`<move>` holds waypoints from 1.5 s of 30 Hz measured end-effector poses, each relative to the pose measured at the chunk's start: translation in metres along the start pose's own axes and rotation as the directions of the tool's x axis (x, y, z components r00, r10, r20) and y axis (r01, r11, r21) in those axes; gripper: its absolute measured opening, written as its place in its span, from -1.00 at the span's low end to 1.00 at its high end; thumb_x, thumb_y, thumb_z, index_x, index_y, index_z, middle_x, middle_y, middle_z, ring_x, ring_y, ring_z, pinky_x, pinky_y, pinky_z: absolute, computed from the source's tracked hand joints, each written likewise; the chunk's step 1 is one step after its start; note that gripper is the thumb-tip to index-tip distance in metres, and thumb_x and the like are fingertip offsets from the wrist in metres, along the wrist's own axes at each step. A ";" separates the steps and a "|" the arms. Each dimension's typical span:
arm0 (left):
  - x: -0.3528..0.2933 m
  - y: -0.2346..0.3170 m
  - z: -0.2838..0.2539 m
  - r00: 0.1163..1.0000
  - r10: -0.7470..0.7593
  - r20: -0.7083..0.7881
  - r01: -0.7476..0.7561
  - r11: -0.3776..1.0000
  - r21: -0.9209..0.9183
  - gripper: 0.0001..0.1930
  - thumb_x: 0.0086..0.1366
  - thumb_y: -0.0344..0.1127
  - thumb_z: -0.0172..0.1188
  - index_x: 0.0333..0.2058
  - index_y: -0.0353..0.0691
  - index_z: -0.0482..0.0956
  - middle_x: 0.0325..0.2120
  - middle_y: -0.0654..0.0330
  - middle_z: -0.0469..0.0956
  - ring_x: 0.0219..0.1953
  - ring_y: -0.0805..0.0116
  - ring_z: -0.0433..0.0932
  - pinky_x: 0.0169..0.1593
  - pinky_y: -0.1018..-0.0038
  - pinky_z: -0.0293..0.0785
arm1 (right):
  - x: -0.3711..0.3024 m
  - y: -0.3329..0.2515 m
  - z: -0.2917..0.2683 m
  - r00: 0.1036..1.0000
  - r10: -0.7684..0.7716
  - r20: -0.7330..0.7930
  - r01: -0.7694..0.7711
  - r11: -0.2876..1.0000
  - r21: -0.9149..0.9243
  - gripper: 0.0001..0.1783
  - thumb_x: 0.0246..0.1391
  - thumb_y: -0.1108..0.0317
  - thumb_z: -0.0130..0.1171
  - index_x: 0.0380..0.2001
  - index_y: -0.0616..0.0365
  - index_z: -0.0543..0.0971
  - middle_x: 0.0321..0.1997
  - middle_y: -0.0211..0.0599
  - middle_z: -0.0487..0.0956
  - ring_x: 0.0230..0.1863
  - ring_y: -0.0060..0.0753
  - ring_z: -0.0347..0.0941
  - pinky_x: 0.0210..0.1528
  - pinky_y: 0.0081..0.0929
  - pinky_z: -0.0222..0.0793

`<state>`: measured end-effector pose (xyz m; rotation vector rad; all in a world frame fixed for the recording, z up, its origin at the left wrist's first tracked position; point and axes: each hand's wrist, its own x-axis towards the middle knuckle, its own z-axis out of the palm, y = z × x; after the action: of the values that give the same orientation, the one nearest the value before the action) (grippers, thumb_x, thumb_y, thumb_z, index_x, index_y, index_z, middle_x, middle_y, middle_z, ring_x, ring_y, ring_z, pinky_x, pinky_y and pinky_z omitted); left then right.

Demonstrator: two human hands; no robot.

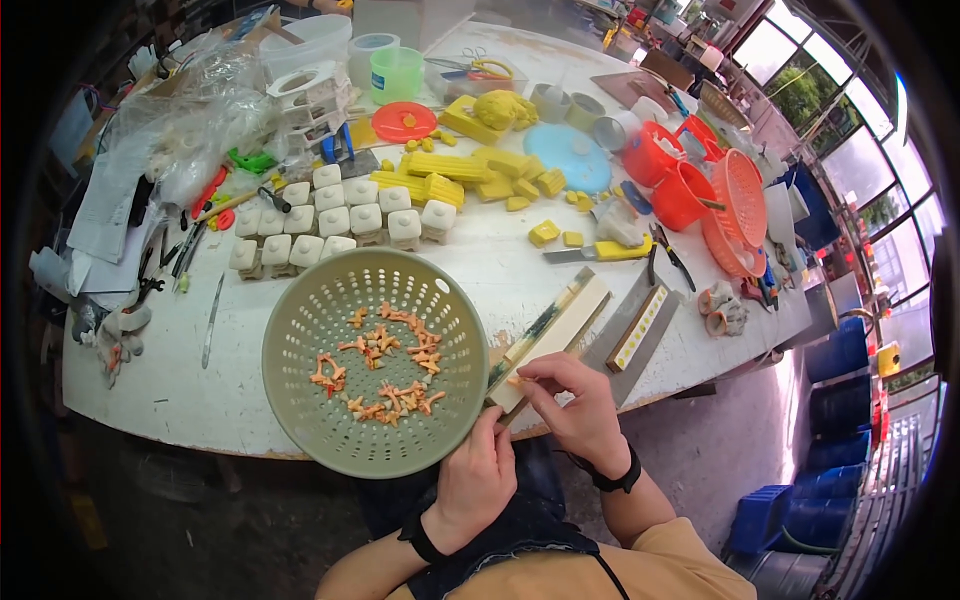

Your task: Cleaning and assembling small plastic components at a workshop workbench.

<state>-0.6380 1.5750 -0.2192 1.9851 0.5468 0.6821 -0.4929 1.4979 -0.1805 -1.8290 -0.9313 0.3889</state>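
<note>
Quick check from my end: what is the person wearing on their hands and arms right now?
No gloves: the left hand and the right hand are bare. Each wrist carries a black band. Forearms are uncovered, with an orange-yellow short sleeve showing at the lower edge.

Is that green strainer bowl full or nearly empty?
Nearly empty: the green colander holds only scattered small orange pieces, its holed bottom mostly bare.

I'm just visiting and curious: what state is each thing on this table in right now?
Green colander: upright, holding small orange pieces.
Left hand: at the end of the cream block.
Right hand: fingers pinching a small piece on the cream block.
White moulds: standing in rows.
Orange basket: tipped on its side.
Scissors: lying flat.
</note>
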 end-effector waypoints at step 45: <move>-0.007 -0.014 -0.025 1.000 -0.006 -0.024 0.009 0.991 0.131 -0.58 0.21 -0.50 0.23 0.06 -0.44 0.44 -0.51 0.16 0.57 -0.62 0.36 0.57 -0.48 0.45 0.49 | -0.013 0.017 -0.003 0.983 0.128 -0.130 -0.103 0.978 0.181 -0.85 0.14 0.56 0.19 -0.20 0.28 0.60 -0.28 -0.33 0.60 -0.35 -0.60 0.56 -0.26 -0.64 0.48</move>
<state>-0.6607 1.5930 -0.2236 2.0986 0.6272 0.6809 -0.4923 1.4835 -0.1961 -1.7306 -0.6744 0.3946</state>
